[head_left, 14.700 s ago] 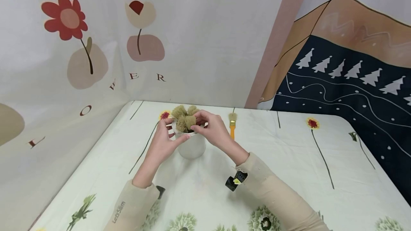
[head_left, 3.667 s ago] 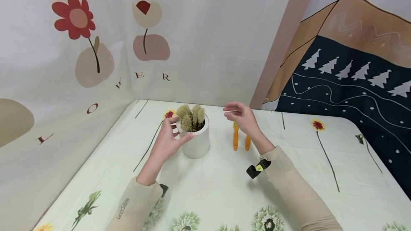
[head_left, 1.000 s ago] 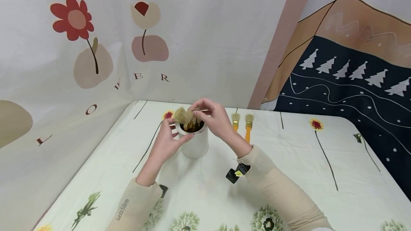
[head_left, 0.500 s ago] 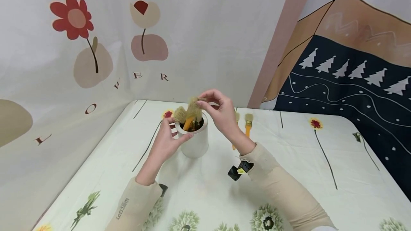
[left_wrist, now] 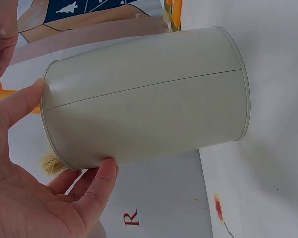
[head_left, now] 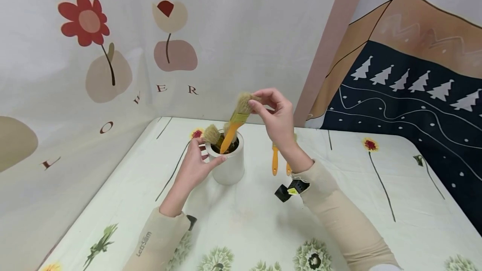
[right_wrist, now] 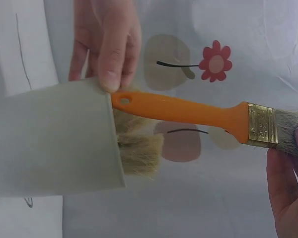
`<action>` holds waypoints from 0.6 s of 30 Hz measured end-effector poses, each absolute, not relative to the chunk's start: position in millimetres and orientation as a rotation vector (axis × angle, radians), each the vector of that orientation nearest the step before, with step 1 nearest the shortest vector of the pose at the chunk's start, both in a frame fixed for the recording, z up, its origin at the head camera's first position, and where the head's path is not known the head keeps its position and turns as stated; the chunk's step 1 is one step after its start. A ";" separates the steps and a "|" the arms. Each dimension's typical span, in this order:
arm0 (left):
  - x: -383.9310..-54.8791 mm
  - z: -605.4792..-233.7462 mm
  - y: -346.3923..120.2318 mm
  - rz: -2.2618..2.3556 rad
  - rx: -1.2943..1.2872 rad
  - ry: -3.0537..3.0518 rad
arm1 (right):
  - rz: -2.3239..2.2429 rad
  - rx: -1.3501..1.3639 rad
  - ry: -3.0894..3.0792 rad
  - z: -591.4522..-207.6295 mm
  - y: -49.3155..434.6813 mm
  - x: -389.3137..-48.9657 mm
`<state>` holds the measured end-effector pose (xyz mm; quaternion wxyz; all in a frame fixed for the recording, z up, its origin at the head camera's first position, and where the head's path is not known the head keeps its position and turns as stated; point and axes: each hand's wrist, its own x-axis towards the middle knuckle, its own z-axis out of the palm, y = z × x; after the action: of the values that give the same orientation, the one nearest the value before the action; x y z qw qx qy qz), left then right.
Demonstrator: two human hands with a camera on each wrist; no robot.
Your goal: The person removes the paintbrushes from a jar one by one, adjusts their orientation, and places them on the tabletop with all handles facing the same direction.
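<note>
A white cylindrical cup (head_left: 228, 170) stands upright on the table, its rim held between the thumb and fingers of my left hand (head_left: 192, 164). Up and to the right of it, my right hand (head_left: 278, 116) pinches a paintbrush (head_left: 230, 136) by its pale bristles. That brush's orange handle points down, its tip at the cup's mouth. In the right wrist view, the gold ferrule (right_wrist: 262, 124) sits just beside my fingers. Other brush bristles (right_wrist: 139, 153) stick out of the cup; their handles are mostly hidden inside.
Two paintbrushes lie right of the cup; the left one (head_left: 275, 160) shows its handle, while the other (head_left: 288, 168) is mostly behind my right arm. A flower-printed cloth (head_left: 241, 229) covers the table. Printed fabric (head_left: 241, 45) hangs behind it.
My right hand has drawn a paintbrush up and rightward out of the cup by its bristles. Earlier, one brush lay on the table; now two do. My left hand stays at the rim.
</note>
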<state>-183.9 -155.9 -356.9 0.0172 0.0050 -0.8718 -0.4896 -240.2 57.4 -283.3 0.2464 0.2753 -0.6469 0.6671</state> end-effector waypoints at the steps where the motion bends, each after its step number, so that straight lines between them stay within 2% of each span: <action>1: -184.5 -357.3 -155.8 -1.518 0.019 -2.710 | 1.822 0.751 -1.752 -281.4 59.6 -240.8; 10: -185.4 -357.0 -154.8 -1.505 0.040 -2.716 | 1.786 0.728 -1.705 -268.6 82.8 -247.7; 18: -186.1 -357.2 -154.9 -1.504 0.035 -2.717 | 1.736 0.613 -1.765 -272.4 111.1 -254.5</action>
<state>-186.1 -154.9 -357.2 0.0177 0.0112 -0.8747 -0.4842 -254.5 111.1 -272.4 0.2914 0.2301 -0.6619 0.6512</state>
